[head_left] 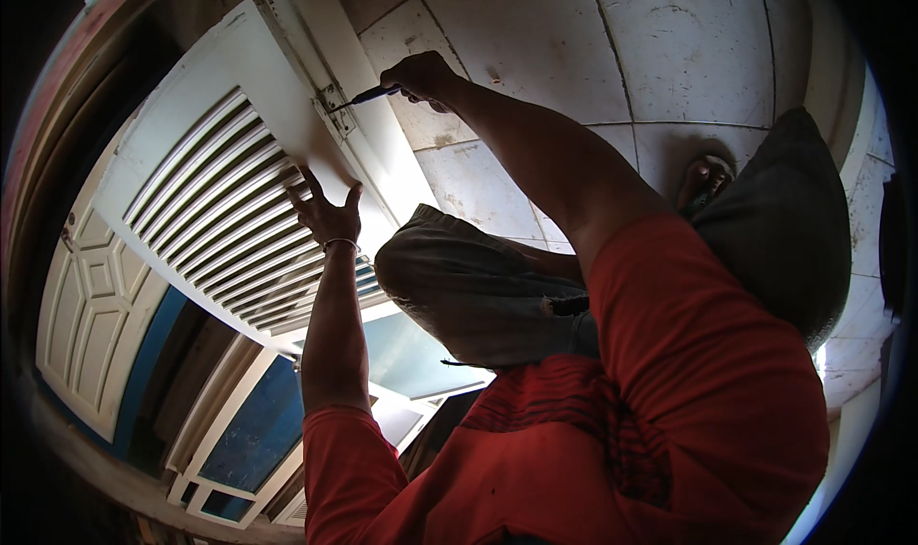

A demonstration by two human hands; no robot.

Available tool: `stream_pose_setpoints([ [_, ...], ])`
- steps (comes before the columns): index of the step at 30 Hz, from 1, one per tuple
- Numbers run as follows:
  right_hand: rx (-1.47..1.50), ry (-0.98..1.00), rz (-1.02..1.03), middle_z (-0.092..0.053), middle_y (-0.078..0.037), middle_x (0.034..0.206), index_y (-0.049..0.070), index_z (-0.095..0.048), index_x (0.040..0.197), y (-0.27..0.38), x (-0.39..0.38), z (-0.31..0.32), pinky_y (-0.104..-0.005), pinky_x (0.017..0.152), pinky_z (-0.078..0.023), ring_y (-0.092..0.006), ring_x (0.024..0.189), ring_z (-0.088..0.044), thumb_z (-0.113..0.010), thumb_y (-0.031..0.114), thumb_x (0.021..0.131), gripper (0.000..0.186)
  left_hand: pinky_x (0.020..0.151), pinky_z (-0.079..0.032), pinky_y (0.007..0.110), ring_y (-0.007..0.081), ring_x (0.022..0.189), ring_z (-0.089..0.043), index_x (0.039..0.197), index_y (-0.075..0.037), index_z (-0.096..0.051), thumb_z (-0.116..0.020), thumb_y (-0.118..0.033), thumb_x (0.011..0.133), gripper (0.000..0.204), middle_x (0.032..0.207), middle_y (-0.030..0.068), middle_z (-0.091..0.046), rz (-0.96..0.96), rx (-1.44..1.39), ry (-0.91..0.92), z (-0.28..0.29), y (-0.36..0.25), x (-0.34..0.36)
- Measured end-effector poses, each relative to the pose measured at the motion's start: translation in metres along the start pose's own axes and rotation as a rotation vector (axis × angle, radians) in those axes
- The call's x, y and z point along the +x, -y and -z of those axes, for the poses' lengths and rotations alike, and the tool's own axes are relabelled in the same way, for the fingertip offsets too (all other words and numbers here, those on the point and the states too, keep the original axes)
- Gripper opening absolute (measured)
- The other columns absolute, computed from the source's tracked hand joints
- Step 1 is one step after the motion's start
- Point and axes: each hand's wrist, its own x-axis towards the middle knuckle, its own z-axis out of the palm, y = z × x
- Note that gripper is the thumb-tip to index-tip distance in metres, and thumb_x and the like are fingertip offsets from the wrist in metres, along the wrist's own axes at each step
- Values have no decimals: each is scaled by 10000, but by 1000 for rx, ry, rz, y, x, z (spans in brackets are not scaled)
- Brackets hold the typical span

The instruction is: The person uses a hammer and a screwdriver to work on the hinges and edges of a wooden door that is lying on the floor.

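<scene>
Right hand [418,74] clenched around a slim screwdriver [368,95], its tip at the metal hinge [335,110] on the edge of the white louvred shutter [215,201]. Left hand [327,212] open — fingers spread flat against the shutter's slats just below the hinge. The tool looks light, stiff and narrow, best gripped by its handle; the slats seem thin. Tiled floor [593,57] beyond the hinge offers free room.

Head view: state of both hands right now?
Left hand: open, fingers spread, flat against the white louvered shutter.
Right hand: closed on a screwdriver, tip at the hinge.
</scene>
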Motion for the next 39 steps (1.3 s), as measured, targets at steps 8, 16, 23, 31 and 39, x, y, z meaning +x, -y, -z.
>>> stream_pose_setpoints([
  [8, -2, -12, 2, -532, -40, 549, 12, -604, 638, -1, 1, -2, -262, 378, -288, -93, 423, -406, -706, 134, 715, 177, 1047, -279, 594, 447, 1387, -180, 1518, -257, -86, -756, -517, 699, 1090, 1485, 322, -155, 1, 8, 10, 5, -4, 4],
  [16, -358, 18, -18, -581, -53, 589, 39, -632, 663, 1, 2, -5, -289, 430, -382, -131, 468, -499, -662, 204, 744, 187, 1057, -266, 595, 457, 1391, -154, 1517, -269, -79, -761, -489, 702, 1086, 1476, 343, -153, 17, -17, 8, 2, 2, -3],
  [23, -848, -118, 700, -688, -23, 841, 219, -716, 880, -26, 45, 13, -342, 726, -502, -182, 848, -653, -576, 302, 866, 163, 1070, -261, 569, 454, 1391, -156, 1515, -286, -88, -779, -487, 683, 1101, 1488, 324, -148, 28, -53, 30, 7, -5, 6],
  [31, -1119, -89, 643, -699, 41, 985, 339, -701, 1025, 1, 11, -6, -346, 860, -485, -170, 958, -640, -491, 509, 902, 297, 1057, -278, 561, 442, 1388, -173, 1514, -288, -111, -780, -500, 676, 1093, 1491, 316, -140, 13, -28, 10, 3, 0, 5],
  [39, -807, -86, 411, -692, -28, 996, 198, -707, 1038, 6, -2, -11, -353, 827, -507, -211, 928, -649, -614, 531, 827, 405, 1060, -279, 554, 429, 1389, -177, 1513, -300, -106, -797, -473, 666, 1107, 1506, 301, -109, 78, -65, 59, 13, -11, 3],
])
